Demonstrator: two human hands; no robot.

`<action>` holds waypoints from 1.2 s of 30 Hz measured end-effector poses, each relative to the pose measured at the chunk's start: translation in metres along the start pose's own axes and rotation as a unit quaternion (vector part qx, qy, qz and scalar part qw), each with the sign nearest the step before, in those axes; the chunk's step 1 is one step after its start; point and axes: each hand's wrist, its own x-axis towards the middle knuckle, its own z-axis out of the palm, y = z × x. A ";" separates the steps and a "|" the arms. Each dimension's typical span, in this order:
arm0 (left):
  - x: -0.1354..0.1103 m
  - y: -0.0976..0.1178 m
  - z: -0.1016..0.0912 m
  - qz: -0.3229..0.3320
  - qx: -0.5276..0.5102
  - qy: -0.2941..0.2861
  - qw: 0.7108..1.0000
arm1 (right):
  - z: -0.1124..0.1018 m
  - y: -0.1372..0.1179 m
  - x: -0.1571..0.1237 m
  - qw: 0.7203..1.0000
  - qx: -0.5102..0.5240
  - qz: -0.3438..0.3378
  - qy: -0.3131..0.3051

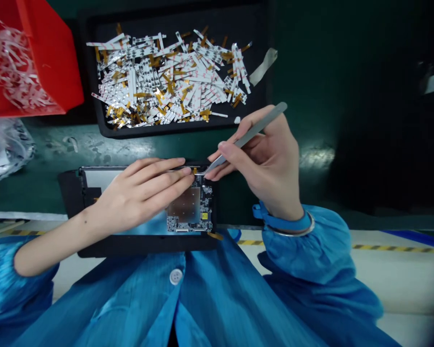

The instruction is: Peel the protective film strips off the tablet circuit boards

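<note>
An opened tablet-like device (188, 212) with a bare circuit board lies on a dark holder in front of me. My left hand (141, 193) rests flat across it, fingers stretched out and pressed on its top edge. My right hand (267, 164) pinches metal tweezers (249, 135) whose tips touch the board's upper edge right beside my left fingertips. Whether anything sits between the tweezer tips is too small to tell.
A black tray (101, 125) behind the device holds a heap of white and gold flex strips (169, 82). A red bin (54, 58) with white scraps stands at the far left above a plastic bag (3, 149). A loose strip (264, 65) lies by the tray's right rim.
</note>
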 end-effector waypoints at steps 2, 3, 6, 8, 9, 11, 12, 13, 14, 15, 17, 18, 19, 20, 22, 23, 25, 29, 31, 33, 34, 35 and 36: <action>0.000 0.001 0.000 -0.001 0.005 0.003 1.000 | 0.000 0.000 0.001 1.000 0.002 -0.001 -0.001; 0.000 0.001 0.000 -0.001 0.008 0.005 1.000 | 0.000 0.000 0.001 1.000 0.005 -0.004 -0.002; 0.001 0.001 0.001 0.001 0.011 0.011 1.000 | -0.001 0.001 0.001 1.000 0.011 -0.006 -0.002; 0.001 0.001 0.001 -0.001 0.014 0.012 1.000 | -0.001 0.000 0.001 1.000 0.009 -0.005 -0.007; 0.001 0.001 0.001 -0.001 0.016 0.010 1.000 | -0.001 0.000 0.001 1.000 0.008 -0.005 -0.011; 0.001 0.001 0.001 0.004 0.026 0.006 1.000 | -0.001 0.000 0.002 1.000 0.008 -0.009 -0.017; 0.002 0.001 0.001 0.011 0.037 0.004 0.999 | 0.000 0.000 0.002 1.000 0.009 -0.010 -0.017; 0.002 0.001 0.001 0.020 0.054 0.000 0.998 | 0.001 0.000 0.003 1.000 0.008 -0.009 -0.014; 0.003 0.002 0.000 0.032 0.073 -0.004 0.997 | 0.002 -0.001 0.004 1.000 0.005 -0.009 -0.011; 0.004 0.003 -0.002 0.044 0.096 -0.009 0.994 | 0.003 -0.001 0.004 1.000 -0.001 -0.013 -0.008; 0.005 0.004 -0.005 0.065 0.133 -0.021 0.989 | 0.004 -0.004 -0.001 0.999 -0.017 -0.041 0.002; 0.005 0.006 -0.007 0.069 0.140 -0.030 0.987 | 0.005 -0.006 -0.006 0.997 -0.030 -0.067 0.015; 0.004 0.007 -0.009 0.065 0.136 -0.041 0.988 | 0.004 -0.007 -0.015 0.993 -0.044 -0.101 0.039; 0.003 0.010 -0.011 0.053 0.123 -0.053 0.990 | 0.003 -0.008 -0.026 0.986 -0.060 -0.140 0.069; 0.001 0.017 -0.014 0.013 0.087 -0.066 0.994 | 0.000 -0.007 -0.057 0.964 -0.102 -0.205 0.138; 0.000 0.021 -0.015 -0.005 0.074 -0.062 0.995 | -0.001 -0.003 -0.075 0.956 -0.131 -0.218 0.148; 0.001 0.032 -0.014 -0.022 0.062 -0.038 0.997 | -0.001 0.008 -0.109 0.946 -0.218 -0.182 0.156; 0.011 0.048 -0.003 -0.009 0.000 -0.023 1.000 | 0.014 0.037 -0.153 0.944 -0.264 -0.118 0.156; 0.017 0.048 0.003 -0.016 -0.063 -0.041 0.997 | 0.025 0.048 -0.159 0.943 -0.261 -0.119 0.171; 0.021 0.043 0.009 -0.033 -0.136 -0.057 0.989 | 0.031 0.054 -0.159 0.936 -0.269 -0.150 0.171; 0.022 0.039 0.010 -0.040 -0.172 -0.061 0.982 | 0.033 0.055 -0.157 0.931 -0.276 -0.174 0.166; 0.023 0.036 0.010 -0.044 -0.204 -0.063 0.976 | 0.033 0.055 -0.154 0.924 -0.287 -0.198 0.158; 0.023 0.033 0.010 -0.048 -0.231 -0.065 0.970 | 0.033 0.054 -0.152 0.916 -0.301 -0.218 0.148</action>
